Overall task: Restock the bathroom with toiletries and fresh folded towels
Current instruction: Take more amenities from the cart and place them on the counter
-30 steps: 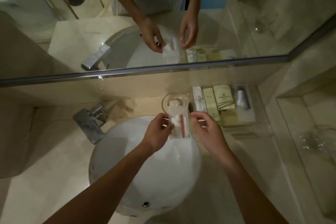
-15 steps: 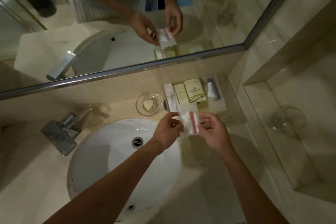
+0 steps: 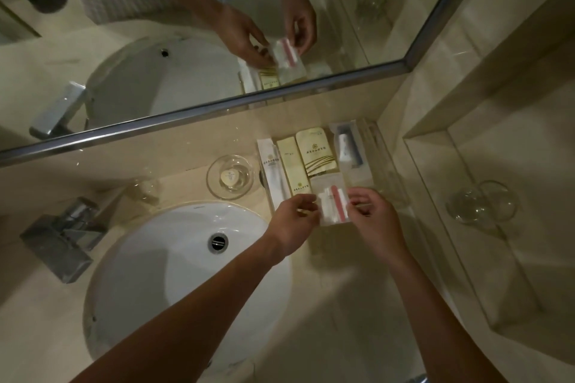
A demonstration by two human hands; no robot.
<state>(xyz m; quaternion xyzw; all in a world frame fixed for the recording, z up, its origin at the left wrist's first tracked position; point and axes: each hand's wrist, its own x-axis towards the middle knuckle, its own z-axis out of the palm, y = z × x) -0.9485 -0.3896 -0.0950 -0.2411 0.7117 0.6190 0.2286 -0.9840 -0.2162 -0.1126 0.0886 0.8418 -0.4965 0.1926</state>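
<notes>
Head view, and I'm looking straight down at the clear packet (image 3: 333,207), a small see-through sachet with something white and a pink strip inside. My left hand (image 3: 292,224) pinches its left edge, my right hand (image 3: 373,218) pinches its right edge, both clasped on it at the fingertips. It hangs just over the near end of the toiletry tray (image 3: 367,177), below the wide cream sachet (image 3: 315,149).

It looks feather-light and floppy, slick plastic I reckon, so the side edges seem the best place to grip; the middle would likely crumple. Nothing fragile in it, as far as I can judge.

Working outward: on the tray's left sits a long white packet (image 3: 270,171), then a narrow cream packet (image 3: 292,165), and at the far right a clear pack with a small tube (image 3: 347,146). Left of the tray, a glass dish (image 3: 230,176) holds a round soap. Nearer and further left lies the white basin (image 3: 174,277) with the chrome tap (image 3: 65,236) beside it. The mirror (image 3: 186,40) runs along the far wall. Two glasses (image 3: 482,202) lie on the right-hand ledge.
</notes>
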